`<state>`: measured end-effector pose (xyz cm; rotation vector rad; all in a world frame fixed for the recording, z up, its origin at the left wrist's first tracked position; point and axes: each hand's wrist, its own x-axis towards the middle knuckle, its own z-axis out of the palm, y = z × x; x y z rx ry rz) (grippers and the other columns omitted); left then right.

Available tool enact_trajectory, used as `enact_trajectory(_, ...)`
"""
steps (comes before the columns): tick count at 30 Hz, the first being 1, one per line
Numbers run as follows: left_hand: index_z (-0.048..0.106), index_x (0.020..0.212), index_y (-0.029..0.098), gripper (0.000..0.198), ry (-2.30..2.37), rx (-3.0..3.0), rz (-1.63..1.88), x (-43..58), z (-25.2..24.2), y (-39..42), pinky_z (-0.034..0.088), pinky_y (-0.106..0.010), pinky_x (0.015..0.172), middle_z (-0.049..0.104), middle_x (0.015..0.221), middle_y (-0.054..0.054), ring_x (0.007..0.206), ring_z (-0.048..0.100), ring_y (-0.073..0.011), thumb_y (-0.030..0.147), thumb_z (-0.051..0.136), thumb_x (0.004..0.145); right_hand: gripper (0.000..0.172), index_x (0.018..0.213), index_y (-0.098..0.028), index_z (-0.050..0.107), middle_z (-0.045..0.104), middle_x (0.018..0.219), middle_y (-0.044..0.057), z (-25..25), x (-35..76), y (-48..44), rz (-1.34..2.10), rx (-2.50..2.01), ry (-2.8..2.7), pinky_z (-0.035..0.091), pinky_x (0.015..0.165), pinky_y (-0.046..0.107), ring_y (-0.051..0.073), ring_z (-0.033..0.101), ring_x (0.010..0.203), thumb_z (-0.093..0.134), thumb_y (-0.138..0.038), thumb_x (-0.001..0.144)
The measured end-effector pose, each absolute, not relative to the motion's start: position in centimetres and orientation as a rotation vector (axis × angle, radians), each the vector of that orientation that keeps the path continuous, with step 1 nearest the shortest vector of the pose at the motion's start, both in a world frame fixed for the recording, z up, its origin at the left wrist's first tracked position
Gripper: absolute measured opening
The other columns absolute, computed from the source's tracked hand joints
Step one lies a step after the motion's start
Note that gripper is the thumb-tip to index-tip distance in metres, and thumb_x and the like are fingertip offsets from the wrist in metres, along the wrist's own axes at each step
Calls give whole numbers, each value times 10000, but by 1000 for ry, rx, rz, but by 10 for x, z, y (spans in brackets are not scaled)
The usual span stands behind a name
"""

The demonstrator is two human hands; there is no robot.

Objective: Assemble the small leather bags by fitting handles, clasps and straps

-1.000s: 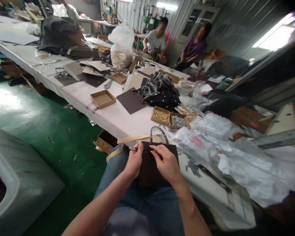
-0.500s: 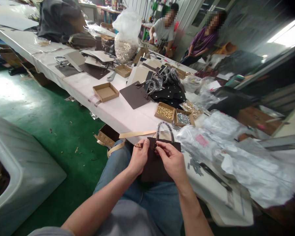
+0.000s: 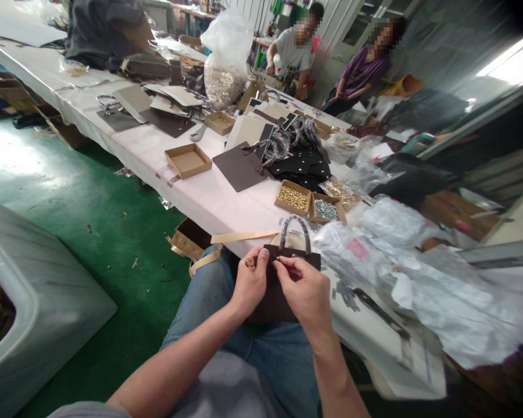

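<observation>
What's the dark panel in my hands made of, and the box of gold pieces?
Dark panel: perhaps leather or imitation leather, since it looks smooth and matte. Box: likely cardboard, judging by its plain brown, unglossy walls. Gold pieces: probably metal or metallic-coated plastic, given their bright glints.

Right of our fingers (image 3: 293, 273) we have crumpled clear plastic (image 3: 444, 313) with a pink patch (image 3: 358, 248). Well to their left we see a pale bin (image 3: 56, 278) on the green floor (image 3: 139, 226). Far beyond our fingers, leftward, a dark grey bundle (image 3: 98, 38) lies on the white-covered table (image 3: 146, 152); nearer stands a clear bag (image 3: 225, 72) of pale pieces. Farther off, beyond our fingers, are two co-workers, one in a pale shirt (image 3: 286, 52), one in a purple top (image 3: 366, 71).
</observation>
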<state>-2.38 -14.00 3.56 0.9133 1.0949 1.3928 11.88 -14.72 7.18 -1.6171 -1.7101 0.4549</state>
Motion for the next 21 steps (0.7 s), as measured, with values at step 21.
enact_trajectory(21, 688, 887, 218, 453, 1179, 821, 1443, -18, 32, -147, 433, -311, 739, 629, 831, -25, 798, 530, -203, 601, 646, 1126, 174, 926, -263, 879, 867, 888, 72, 75, 99, -140, 481, -1713, -1784, 622, 727, 354, 270, 793, 752, 742, -330, 1009)
